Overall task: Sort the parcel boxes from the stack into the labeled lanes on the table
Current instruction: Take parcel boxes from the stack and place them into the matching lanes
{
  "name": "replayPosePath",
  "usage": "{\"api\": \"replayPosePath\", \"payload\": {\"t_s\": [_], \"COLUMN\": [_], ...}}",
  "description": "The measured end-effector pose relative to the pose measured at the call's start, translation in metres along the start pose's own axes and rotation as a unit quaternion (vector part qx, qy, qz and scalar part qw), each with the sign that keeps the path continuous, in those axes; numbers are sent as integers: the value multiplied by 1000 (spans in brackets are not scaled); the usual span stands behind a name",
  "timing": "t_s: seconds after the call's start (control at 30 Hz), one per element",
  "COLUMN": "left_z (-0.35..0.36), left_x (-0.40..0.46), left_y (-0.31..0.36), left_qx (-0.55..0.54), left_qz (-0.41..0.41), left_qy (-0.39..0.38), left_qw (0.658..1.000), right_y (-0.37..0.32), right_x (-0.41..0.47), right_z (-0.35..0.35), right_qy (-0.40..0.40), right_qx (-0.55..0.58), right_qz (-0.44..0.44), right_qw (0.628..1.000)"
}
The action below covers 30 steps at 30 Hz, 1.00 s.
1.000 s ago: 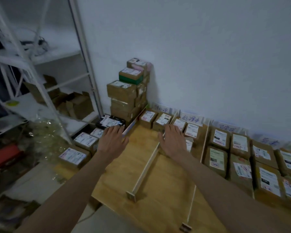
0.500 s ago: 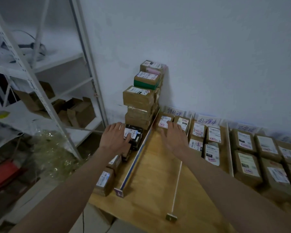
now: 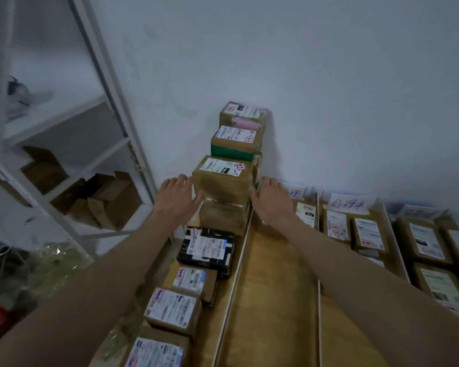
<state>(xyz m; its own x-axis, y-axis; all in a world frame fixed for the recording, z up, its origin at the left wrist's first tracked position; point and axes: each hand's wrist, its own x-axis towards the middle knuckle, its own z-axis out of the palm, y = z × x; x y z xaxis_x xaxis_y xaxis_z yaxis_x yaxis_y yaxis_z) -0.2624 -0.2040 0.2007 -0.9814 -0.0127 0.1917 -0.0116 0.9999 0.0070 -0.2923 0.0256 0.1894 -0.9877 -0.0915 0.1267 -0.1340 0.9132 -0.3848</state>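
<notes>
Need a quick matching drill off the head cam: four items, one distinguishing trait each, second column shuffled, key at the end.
Items
1. top box of the stack
2. second box down
3. black parcel
4. left hand

Traits
A. green band along its lower edge
B. lies flat in front of the stack, white label on top
C. open, at the left side of the front box
D. pink tape on it, against the wall

Pairs: 1-D, 2-A, 3-B, 4-C
</notes>
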Motion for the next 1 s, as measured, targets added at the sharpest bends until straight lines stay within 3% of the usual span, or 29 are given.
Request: {"api": "replayPosePath", "payload": {"t_s": [0.17, 0.33, 0.5, 0.87, 1.0], "left_z": [25, 50, 68, 46, 36], "left_x": [71, 113, 127, 108, 90], "left_y": [-18, -19, -16, -19, -20], "left_qx": [-58, -155, -254, -327, -368], "left_qz": [-36, -85, -126, -138, -142], "left_qy": [-45, -76, -101, -82, -61], "left_qw": [997, 981, 954, 931, 917], "right_y": [-9, -19, -25, -46, -49], "right_x": [58, 93, 110, 87, 65], "right_z": [22, 29, 46, 24, 19], "right_qy": [-52, -114, -117, -105, -110], "right_qx": [68, 194, 252, 294, 348], "right_qz": [56, 155, 200, 214, 225], "right_qw": [995, 962, 939, 926, 904]}}
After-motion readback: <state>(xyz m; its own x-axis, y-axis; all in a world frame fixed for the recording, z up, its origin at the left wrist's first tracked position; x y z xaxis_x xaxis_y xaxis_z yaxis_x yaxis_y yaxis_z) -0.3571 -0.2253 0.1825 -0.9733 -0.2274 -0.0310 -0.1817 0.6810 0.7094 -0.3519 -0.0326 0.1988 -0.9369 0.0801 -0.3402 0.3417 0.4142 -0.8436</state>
